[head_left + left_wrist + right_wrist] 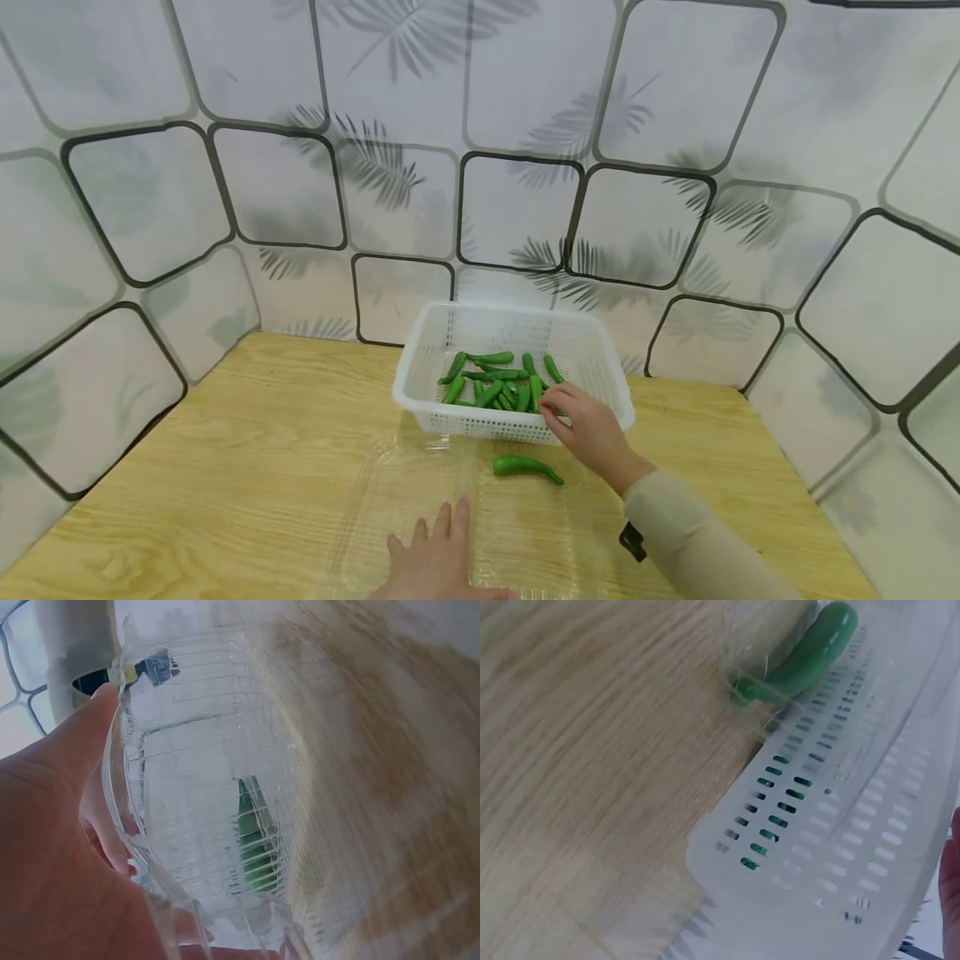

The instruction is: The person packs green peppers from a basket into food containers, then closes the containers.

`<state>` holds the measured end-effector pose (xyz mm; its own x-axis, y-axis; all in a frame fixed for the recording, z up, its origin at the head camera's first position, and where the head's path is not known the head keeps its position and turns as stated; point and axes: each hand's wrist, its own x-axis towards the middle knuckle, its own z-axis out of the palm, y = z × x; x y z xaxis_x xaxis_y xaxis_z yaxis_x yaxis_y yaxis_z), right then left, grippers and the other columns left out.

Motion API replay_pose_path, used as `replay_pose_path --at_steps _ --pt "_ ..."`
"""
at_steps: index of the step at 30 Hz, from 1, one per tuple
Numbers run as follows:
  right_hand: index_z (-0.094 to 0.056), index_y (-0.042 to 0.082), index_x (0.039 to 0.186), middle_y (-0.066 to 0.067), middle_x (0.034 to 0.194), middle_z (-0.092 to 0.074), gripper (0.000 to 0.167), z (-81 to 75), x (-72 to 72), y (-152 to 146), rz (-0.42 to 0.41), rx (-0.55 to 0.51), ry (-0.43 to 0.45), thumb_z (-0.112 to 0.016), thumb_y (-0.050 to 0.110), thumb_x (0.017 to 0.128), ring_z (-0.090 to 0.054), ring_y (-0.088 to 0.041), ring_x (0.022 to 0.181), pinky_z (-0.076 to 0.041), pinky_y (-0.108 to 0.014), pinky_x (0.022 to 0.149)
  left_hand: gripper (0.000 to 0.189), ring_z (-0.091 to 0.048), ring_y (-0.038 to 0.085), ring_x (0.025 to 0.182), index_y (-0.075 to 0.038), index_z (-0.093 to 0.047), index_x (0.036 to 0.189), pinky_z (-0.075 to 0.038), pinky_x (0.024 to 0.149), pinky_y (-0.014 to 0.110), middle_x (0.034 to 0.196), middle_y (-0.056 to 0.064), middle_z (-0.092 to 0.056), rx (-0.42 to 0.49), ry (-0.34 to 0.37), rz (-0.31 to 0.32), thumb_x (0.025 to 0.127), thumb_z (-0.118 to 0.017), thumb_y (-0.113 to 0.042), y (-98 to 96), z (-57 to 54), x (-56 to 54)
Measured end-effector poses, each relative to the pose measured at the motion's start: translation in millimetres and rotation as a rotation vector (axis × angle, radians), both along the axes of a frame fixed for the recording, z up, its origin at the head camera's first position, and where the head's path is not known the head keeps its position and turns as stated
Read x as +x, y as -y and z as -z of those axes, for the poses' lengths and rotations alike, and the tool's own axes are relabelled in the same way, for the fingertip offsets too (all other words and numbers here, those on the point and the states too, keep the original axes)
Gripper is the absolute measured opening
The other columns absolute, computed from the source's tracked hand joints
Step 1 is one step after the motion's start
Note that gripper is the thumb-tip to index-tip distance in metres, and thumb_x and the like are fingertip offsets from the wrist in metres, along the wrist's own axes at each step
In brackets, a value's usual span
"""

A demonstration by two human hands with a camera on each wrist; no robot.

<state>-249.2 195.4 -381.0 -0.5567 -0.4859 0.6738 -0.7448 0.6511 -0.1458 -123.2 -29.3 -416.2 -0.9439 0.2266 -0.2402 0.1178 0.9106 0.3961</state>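
A single green pepper (527, 464) lies in the right-hand section of the clear plastic container (408, 475), which sits open on the table (262, 467), just in front of the white basket (480, 427). The other peppers (491, 392) lie loosely heaped on the basket's floor, mostly toward its near side. The left hand (435, 558) rests on the container with its fingers straight and spread apart. The right hand (592, 429) is at the basket's near rim, toward its right end, with fingers and thumb drawn in close; whether a pepper is between them I cannot tell, since the fingertips are partly hidden.

The peppers should be light and fairly firm, with smooth, glossy skin that may slip under a loose grip and bruise or snap under a hard squeeze. A gentle pinch around the thick middle looks best, away from the thin curved tip. The container looks thin and bendy, so its edge is better steadied lightly than pressed hard
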Motion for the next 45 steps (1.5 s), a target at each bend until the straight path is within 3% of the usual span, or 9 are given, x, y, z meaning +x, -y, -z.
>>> replay_pose_path --at_steps 4,7,11,15,20,25,30,36,45 --pt "-0.068 0.011 0.089 0.001 0.089 -0.062 0.008 0.5 -12.1 -0.3 0.090 -0.039 0.268 -0.068 0.004 0.084 -0.059 -0.011 0.076 -0.050 -0.027 0.064 0.116 -0.041 0.055 0.116 -0.001 -0.033 0.142 -0.020 0.080 0.080 0.136 0.025 -0.043 0.004 0.000 0.006 0.060 -0.062 -0.079 1.5 1.1 -0.8" --pt "-0.068 0.007 0.092 -0.001 0.088 -0.063 0.006 0.1 -20.3 0.7 0.109 -0.030 0.420 -0.065 0.006 0.087 -0.059 -0.014 0.076 -0.050 -0.031 0.067 0.115 -0.041 0.055 0.116 -0.001 -0.033 0.142 -0.020 0.080 0.080 0.137 0.025 -0.042 0.001 0.002 0.016 0.061 -0.062 -0.078 2.1 2.9 -1.8" --pt "-0.067 0.003 0.101 -0.004 0.093 -0.064 0.014 -0.4 -31.5 2.2 0.140 0.025 0.588 -0.061 0.011 0.091 -0.060 -0.019 0.082 -0.049 -0.037 0.073 0.115 -0.041 0.054 0.116 -0.001 -0.033 0.142 -0.020 0.080 0.080 0.137 0.024 -0.042 -0.002 0.015 0.017 0.061 -0.062 -0.078 1.8 5.8 -2.9" --pt "-0.062 0.005 0.118 -0.007 0.109 -0.063 0.030 -0.8 -43.5 5.2 0.171 0.107 0.762 -0.053 0.023 0.096 -0.059 -0.026 0.099 -0.047 -0.043 0.083 0.116 -0.041 0.053 0.117 -0.002 -0.033 0.142 -0.020 0.081 0.080 0.137 0.023 -0.043 -0.003 0.025 0.000 0.060 -0.062 -0.079 1.0 7.8 -4.1" --pt "-0.053 0.004 0.130 -0.014 0.126 -0.055 0.047 -0.2 -57.1 8.2 0.155 0.166 0.900 -0.041 0.038 0.100 -0.051 -0.033 0.115 -0.040 -0.048 0.093 0.116 -0.042 0.052 0.117 -0.003 -0.034 0.142 -0.020 0.081 0.079 0.136 0.022 -0.044 -0.013 0.018 -0.009 0.059 -0.061 -0.079 1.1 8.3 -4.3" --pt "-0.050 0.001 0.132 -0.017 0.130 -0.051 0.048 0.4 -64.3 8.1 0.134 0.162 0.928 -0.039 0.036 0.101 -0.046 -0.036 0.119 -0.037 -0.050 0.096 0.112 -0.042 0.052 0.116 -0.002 -0.036 0.140 -0.021 0.082 0.079 0.136 0.022 -0.044 -0.028 0.007 -0.004 0.061 -0.063 -0.077 0.1 7.7 -2.9" --pt "-0.055 0.002 0.127 -0.013 0.118 -0.058 0.034 3.3 -72.7 10.2 0.129 0.168 0.887 -0.046 0.021 0.099 -0.055 -0.029 0.106 -0.044 -0.045 0.087 0.110 -0.043 0.052 0.115 -0.003 -0.036 0.140 -0.022 0.081 0.078 0.135 0.021 -0.045 -0.038 -0.012 -0.004 0.063 -0.065 -0.075 -0.5 7.5 -1.7" --pt "-0.053 0.006 0.130 -0.008 0.103 -0.060 0.035 7.8 -82.5 13.1 0.151 0.299 0.878 -0.053 0.011 0.096 -0.059 -0.020 0.087 -0.048 -0.039 0.075 0.112 -0.043 0.052 0.115 -0.003 -0.036 0.140 -0.022 0.080 0.079 0.135 0.021 -0.046 -0.030 -0.050 -0.008 0.060 -0.066 -0.075 1.0 8.3 -0.8" --pt "-0.061 0.006 0.122 -0.010 0.104 -0.058 0.035 9.3 -87.7 11.6 0.118 0.453 0.792 -0.061 0.000 0.087 -0.056 -0.026 0.094 -0.047 -0.041 0.077 0.114 -0.043 0.051 0.116 -0.006 -0.031 0.142 -0.022 0.080 0.079 0.137 0.020 -0.044 -0.027 -0.030 -0.002 0.058 -0.069 -0.073 3.3 11.2 -4.0"
